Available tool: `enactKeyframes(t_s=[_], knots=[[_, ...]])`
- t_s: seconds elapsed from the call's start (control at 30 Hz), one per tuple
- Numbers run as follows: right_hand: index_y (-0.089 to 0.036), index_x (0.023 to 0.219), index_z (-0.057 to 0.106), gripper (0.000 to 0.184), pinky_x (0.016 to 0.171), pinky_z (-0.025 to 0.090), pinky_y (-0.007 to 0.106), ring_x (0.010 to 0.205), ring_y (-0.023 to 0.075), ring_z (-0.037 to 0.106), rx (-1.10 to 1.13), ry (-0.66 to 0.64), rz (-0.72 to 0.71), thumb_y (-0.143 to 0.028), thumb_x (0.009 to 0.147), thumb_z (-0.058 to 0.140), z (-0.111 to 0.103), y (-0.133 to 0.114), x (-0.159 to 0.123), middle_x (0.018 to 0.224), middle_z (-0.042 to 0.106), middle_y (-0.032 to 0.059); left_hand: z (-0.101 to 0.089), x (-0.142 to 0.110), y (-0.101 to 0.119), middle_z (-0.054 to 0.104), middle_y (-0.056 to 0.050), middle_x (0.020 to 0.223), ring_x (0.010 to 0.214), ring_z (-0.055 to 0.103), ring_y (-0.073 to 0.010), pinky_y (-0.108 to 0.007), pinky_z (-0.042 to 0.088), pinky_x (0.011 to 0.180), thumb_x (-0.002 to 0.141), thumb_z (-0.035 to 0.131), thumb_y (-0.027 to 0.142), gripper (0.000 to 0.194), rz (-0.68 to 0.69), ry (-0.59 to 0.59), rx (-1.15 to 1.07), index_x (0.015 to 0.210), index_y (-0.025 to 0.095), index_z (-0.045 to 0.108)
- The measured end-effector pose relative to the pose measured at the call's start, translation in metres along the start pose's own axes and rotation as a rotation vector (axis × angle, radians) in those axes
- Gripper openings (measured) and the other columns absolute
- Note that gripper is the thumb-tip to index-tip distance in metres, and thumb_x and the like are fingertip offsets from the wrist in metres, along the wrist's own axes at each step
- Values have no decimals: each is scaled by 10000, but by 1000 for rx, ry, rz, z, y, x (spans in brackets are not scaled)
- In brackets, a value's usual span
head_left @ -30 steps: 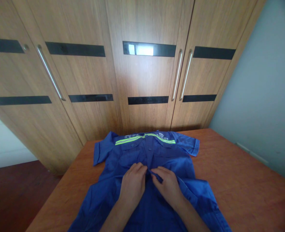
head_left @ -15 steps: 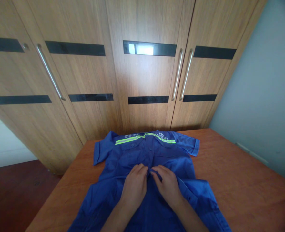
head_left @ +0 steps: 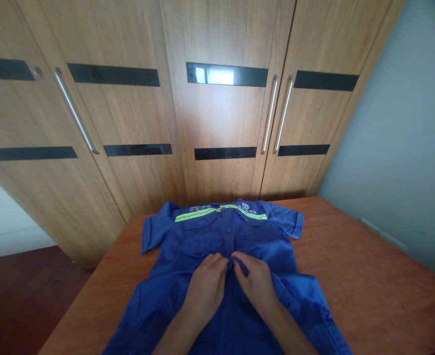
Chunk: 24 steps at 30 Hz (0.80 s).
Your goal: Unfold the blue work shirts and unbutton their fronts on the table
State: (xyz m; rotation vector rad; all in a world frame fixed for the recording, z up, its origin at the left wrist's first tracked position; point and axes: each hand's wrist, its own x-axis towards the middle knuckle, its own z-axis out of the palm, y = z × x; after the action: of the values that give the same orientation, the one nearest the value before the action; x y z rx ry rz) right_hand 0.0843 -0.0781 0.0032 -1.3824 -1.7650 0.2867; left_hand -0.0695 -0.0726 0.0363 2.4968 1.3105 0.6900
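Observation:
A blue short-sleeved work shirt (head_left: 187, 246) with a yellow-green reflective stripe lies flat on the wooden table (head_left: 368, 276), its collar end away from me. My left hand (head_left: 206, 288) and my right hand (head_left: 256, 283) rest side by side on the shirt's middle. Both pinch the front edges of the shirt where they meet, fingertips close together. What exactly sits between the fingertips is too small to make out.
A wooden wardrobe (head_left: 217, 123) with black bands and long metal handles stands right behind the table. A grey wall (head_left: 405, 148) is on the right. Dark reddish floor (head_left: 25, 296) shows at the lower left.
Both hands have crept slightly farther up the shirt front and closer together. The shirt itself has barely shifted.

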Motion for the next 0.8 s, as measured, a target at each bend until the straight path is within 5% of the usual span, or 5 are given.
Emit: enactKeyframes(t_s=[0.2, 0.5, 0.6, 0.67, 0.8], knots=[[-228, 1047, 692, 306, 802, 550, 308, 866, 203, 707, 78, 108, 39, -184, 847, 466, -10, -2, 2, 974, 745, 37, -11, 1, -5, 634, -53, 945, 912, 579, -195, -342, 476, 840, 901, 369, 92, 343, -12, 124, -136, 1090, 217, 626], [-223, 900, 720, 226, 800, 534, 313, 847, 197, 696, 93, 493, -28, -214, 848, 500, -76, -8, 46, 892, 744, 16, -58, -2, -34, 625, -28, 1044, 1038, 572, -187, -327, 414, 959, 883, 518, 226, 141, -121, 773, -548, 862, 221, 657], [-228, 899, 700, 205, 766, 512, 296, 813, 179, 676, 60, 534, -152, -190, 858, 502, -94, -20, 52, 855, 721, 16, -69, -6, -29, 643, -21, 1022, 1048, 586, -210, -362, 423, 959, 854, 533, 215, 106, -108, 732, -931, 793, 215, 619], [-226, 885, 675, 198, 745, 492, 285, 790, 168, 652, 70, 507, -204, -167, 862, 487, -96, -22, 48, 826, 692, 15, -73, -9, -28, 645, -5, 875, 892, 621, -192, -315, 477, 817, 826, 526, 212, 88, -150, 626, -1124, 764, 212, 588], [-214, 791, 620, 211, 746, 464, 281, 803, 168, 604, 52, 248, -142, -105, 824, 442, -80, -6, 32, 806, 627, 21, -70, -9, -35, 550, 21, 639, 609, 532, -142, -234, 398, 578, 754, 475, 185, 123, -305, 327, -915, 658, 196, 551]])
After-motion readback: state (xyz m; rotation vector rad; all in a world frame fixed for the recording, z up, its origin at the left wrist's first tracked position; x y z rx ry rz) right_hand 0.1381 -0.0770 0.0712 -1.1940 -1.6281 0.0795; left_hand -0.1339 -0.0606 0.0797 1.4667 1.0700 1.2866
